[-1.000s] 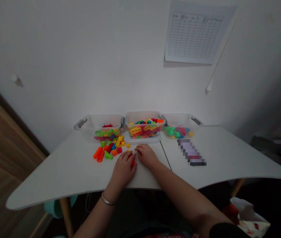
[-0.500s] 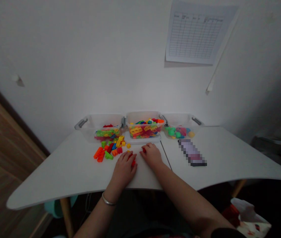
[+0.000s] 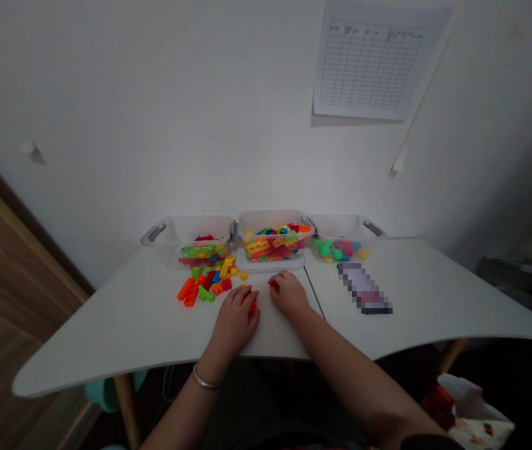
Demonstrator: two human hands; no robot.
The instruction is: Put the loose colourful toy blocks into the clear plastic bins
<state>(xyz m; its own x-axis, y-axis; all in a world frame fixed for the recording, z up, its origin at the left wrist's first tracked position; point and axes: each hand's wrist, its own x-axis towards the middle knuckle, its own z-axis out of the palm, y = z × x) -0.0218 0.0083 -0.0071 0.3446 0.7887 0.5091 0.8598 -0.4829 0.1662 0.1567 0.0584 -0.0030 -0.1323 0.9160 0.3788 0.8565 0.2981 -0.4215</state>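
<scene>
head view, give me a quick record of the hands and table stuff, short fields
left hand: fingers at a red brick, silver bangle on wrist
right hand: fingertips at a second red brick
loose bricks: mixed colours, on the table, left of the hands
tubs: three clear, left tub green and red bricks, middle tub mixed bricks, right tub round green, pink and yellow pieces
wall: paper chart
</scene>
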